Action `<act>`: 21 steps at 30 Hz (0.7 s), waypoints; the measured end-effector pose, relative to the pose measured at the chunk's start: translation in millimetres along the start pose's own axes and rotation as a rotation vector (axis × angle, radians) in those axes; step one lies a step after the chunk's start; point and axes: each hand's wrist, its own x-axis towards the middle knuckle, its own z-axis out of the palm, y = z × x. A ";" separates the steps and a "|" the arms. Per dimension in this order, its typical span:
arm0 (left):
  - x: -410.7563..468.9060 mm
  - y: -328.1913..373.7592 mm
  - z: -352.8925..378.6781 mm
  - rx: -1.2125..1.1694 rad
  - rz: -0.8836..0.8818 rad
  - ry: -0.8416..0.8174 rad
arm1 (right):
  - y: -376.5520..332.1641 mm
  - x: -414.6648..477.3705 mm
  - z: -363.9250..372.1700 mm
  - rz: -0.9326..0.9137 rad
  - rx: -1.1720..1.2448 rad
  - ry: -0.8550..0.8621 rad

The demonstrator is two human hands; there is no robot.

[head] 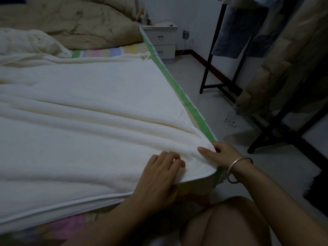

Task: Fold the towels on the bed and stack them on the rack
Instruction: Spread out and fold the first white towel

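The rack [212,50] held hanging clothes [236,32] (2 nightstand drawers [164,45] closed). The cream towel [88,103] lay spread on the bed [179,89]; the right hand [221,155] pinched its near corner, and the left hand [159,174] gripped the adjoining edge.

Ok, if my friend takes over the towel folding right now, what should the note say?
Hands: the left hand lies on the white towel by its near edge, fingers curled; a grip is unclear. The right hand pinches the towel's near right corner, thumb on top.
Things: the white towel is spread over the bed, up to its corner. A crumpled white cloth, maybe another towel, lies far left. The black rack stands on the floor to the right.
Done: no folded towel shows.
Left: fold this towel, then stack it on the rack.
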 end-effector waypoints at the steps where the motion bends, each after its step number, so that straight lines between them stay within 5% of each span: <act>1: -2.8 -0.8 -0.6 0.031 -0.004 0.000 | -0.3 -3.0 -0.1 0.000 0.011 0.008; 7: -15.3 -17.1 -11.0 0.185 -0.065 0.151 | -5.0 -9.1 8.6 0.112 0.232 0.041; 13: -27.0 -50.4 -49.5 0.308 -0.188 0.329 | -11.7 -3.2 26.4 0.076 0.158 0.074; 21: -42.1 -40.1 -41.1 0.313 -0.086 0.231 | -3.8 3.3 30.3 0.060 -0.112 0.266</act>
